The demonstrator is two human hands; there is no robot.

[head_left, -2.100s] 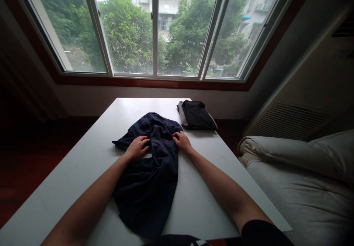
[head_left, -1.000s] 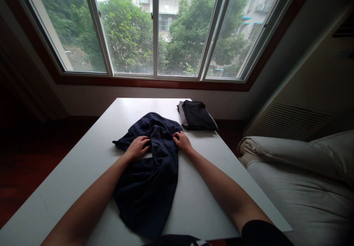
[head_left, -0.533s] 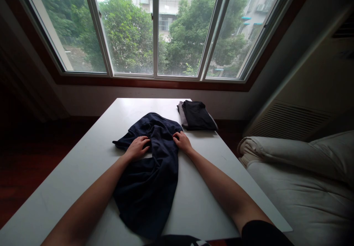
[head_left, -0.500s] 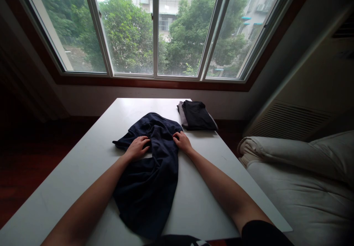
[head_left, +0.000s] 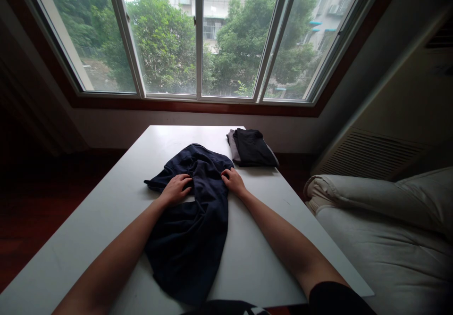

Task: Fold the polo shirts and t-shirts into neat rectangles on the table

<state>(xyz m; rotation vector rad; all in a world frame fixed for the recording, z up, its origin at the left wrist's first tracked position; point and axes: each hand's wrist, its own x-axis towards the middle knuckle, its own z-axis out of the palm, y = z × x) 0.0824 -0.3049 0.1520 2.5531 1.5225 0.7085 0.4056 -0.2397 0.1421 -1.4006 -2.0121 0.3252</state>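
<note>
A dark navy garment [head_left: 191, 239] lies rumpled and spread on the white table [head_left: 262, 258], partly bunched, its exact kind unclear. My left hand [head_left: 176, 190] rests on its left middle part, fingers curled at a fold and the thumb lower down, with the cloth between them. At the garment's upper right edge, my right hand [head_left: 232, 181] has its fingers bent and closed on the cloth. A small patch of table shows through between the folds below my left hand.
A folded stack of black and grey clothes [head_left: 256, 149] sits at the table's far right corner. A pale cushioned sofa [head_left: 385, 239] stands to the right. Beyond the table is a wall with a wide window [head_left: 198, 46]. Dark reddish floor [head_left: 46, 211] shows on the left.
</note>
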